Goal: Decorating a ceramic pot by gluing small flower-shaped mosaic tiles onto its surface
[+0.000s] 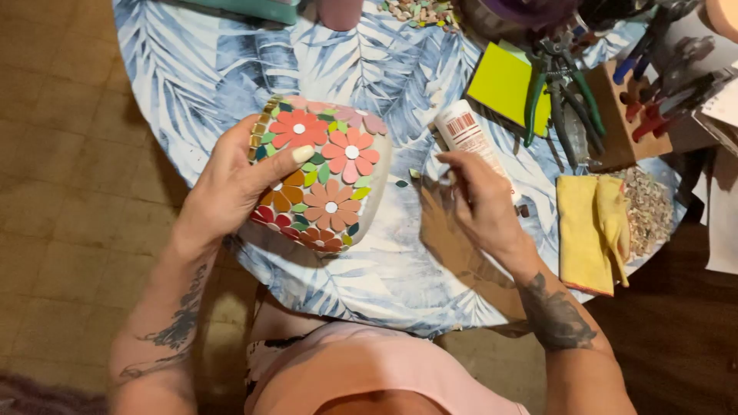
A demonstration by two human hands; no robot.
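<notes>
Head view, left hand [231, 188]: wrapped around the mosaic pot [323, 180], thumb pressed across the flower tiles, fingers hidden behind the wall
Head view, pot: lifted and tilted on its side over the leaf-print tablecloth [200, 69], at the near edge of the round table, tiled face up, bare grey rim to the right
Head view, right hand [480, 204]: fingers curled together near the glue tube [465, 138], tips pinched as if on a small piece; too small to tell whether anything sits between them
Head view, loose bits: small green tile chips [401, 183] lying on the cloth between pot and right hand
Head view, surroundings: yellow cloth [588, 230] beside a heap of tile fragments [646, 207], green-handled nippers [557, 92] on a yellow pad
Risk, pot: held one-handed by its curved wall, likely to roll or slip out toward the floor if the grip loosens
Risk, tiles: thumb pressure on fresh pieces could shift them out of pattern
Risk, chips: easily brushed off the cloth by either wrist
</notes>
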